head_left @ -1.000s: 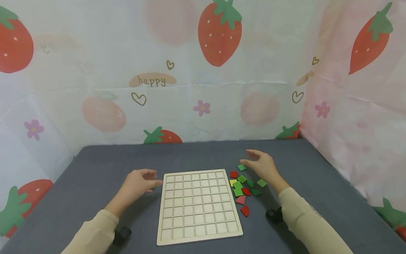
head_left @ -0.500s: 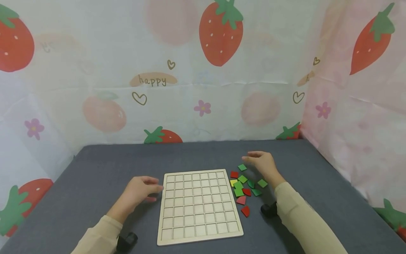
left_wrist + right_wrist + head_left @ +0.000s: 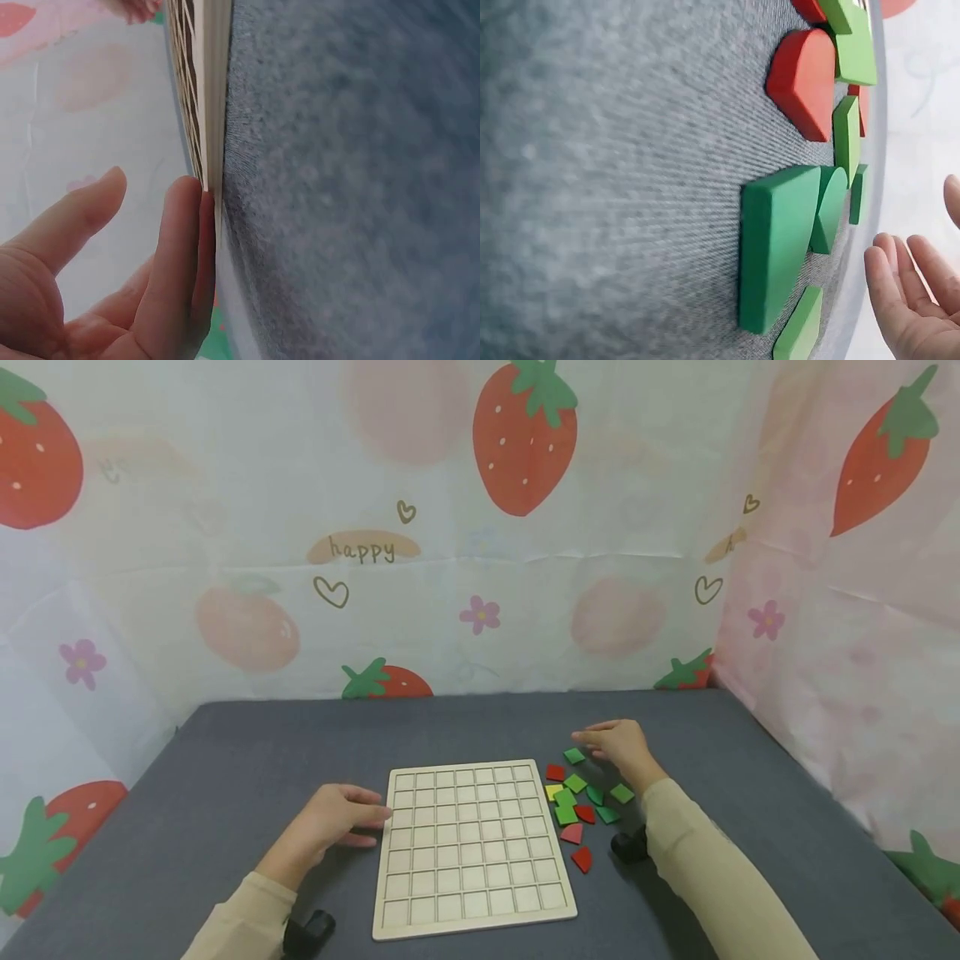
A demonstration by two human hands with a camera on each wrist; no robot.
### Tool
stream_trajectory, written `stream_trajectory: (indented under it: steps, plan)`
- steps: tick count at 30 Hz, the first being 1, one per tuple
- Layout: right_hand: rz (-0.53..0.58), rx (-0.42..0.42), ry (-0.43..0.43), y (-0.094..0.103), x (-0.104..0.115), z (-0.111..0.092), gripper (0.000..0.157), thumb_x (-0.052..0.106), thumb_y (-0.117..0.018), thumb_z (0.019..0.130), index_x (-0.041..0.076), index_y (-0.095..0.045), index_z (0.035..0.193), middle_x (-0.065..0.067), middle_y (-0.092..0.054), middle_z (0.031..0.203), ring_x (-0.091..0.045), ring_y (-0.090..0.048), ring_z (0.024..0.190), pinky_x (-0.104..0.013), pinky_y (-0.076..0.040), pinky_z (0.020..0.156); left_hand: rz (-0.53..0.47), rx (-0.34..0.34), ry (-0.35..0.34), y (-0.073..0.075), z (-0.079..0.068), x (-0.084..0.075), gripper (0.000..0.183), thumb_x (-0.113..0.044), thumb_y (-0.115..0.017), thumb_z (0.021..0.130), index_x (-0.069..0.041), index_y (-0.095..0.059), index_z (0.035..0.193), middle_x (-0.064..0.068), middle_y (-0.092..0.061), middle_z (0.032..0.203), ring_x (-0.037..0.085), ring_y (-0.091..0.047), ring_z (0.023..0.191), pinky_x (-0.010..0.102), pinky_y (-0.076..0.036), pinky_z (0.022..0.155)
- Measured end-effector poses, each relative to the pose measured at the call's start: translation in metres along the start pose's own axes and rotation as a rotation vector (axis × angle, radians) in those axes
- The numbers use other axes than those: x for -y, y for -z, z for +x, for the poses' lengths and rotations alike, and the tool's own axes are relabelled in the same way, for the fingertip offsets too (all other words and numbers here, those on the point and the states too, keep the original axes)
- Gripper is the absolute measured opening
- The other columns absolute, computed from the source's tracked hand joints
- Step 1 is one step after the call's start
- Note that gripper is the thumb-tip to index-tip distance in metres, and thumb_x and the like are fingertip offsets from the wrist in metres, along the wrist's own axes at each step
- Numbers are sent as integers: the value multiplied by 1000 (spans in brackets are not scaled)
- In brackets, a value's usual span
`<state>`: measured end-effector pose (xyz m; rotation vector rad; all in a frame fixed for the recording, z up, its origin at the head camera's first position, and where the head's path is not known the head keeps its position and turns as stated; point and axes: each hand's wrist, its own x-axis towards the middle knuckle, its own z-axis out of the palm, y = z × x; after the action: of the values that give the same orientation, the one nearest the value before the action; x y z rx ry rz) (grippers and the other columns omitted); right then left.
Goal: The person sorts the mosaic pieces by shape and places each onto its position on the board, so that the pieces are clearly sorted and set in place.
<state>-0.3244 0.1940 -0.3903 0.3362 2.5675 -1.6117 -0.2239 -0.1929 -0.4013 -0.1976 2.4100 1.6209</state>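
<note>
A pale wooden board (image 3: pixel 468 847) with a grid of square recesses lies flat on the dark grey table. At its left edge is my left hand (image 3: pixel 330 822), fingers extended, nothing gripped. In the left wrist view the fingertips of that left hand (image 3: pixel 169 277) touch the side of the board (image 3: pixel 217 97). My right hand (image 3: pixel 621 750) hovers over the far end of the loose coloured pieces, near a green diamond tile (image 3: pixel 573 756). The right wrist view shows the right hand (image 3: pixel 911 300) with fingers loosely extended, holding nothing, apart from the dark green piece (image 3: pixel 780 247).
Right of the board lie several small tiles: a red square (image 3: pixel 555 772), a yellow tile (image 3: pixel 553 792), green ones (image 3: pixel 566 815), a pink quarter-round (image 3: pixel 572 833) and a red quarter-round (image 3: pixel 582 859). A strawberry-print cloth (image 3: pixel 480 568) hangs behind the grey table (image 3: pixel 262 735).
My left hand has moved slightly right and nearer to me, coming up against the board's edge. The right hand has lowered slightly. Board and tiles stay where they were.
</note>
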Motion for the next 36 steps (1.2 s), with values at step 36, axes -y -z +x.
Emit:
stream_trajectory:
  steps: [36]
  plan:
    - [-272, 26, -64, -13, -3, 24, 31, 7, -81, 81, -1, -74, 111, -22, -67, 123, -22, -70, 89, -31, -60, 76, 50, 107, -3, 3, 9, 10, 44, 4, -75, 82, 9, -55, 121, 14, -65, 90, 17, -67, 73, 32, -61, 67]
